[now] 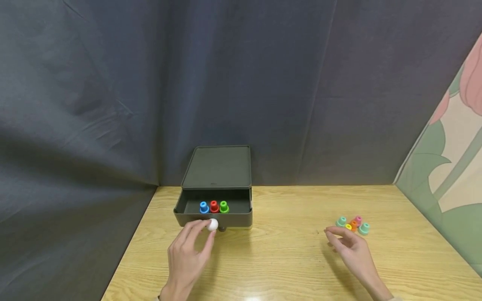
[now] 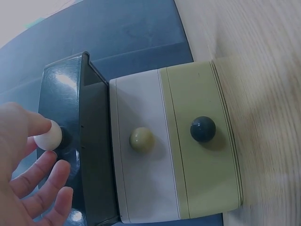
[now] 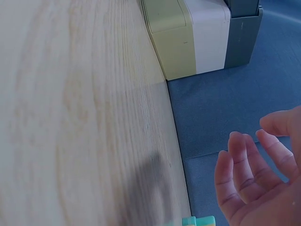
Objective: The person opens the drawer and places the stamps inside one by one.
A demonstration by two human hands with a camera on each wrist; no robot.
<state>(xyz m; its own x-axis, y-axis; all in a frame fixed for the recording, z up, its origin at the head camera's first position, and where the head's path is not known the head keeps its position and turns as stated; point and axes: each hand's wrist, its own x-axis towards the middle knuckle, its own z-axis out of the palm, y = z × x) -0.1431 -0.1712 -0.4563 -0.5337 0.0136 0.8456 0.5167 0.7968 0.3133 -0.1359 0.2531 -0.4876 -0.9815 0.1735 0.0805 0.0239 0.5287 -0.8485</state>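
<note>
Fingers around white knob

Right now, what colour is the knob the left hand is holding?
White knob, pinched by the left hand; clearest from the left wrist.

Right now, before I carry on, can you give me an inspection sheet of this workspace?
Surface: wooden table, bare between the hands.
Job's things: dark drawer unit, top drawer pulled open; blue peg, red peg and green peg stand inside it. White knob on its front.
Clutter: cluster of small pegs on the table at right.
Hands: left hand, fingers touch the white knob; right hand relaxed, holds nothing, just short of the cluster.
Cables: nothing seen.
Surroundings: dark cloth backdrop; floral panel at right.
</note>
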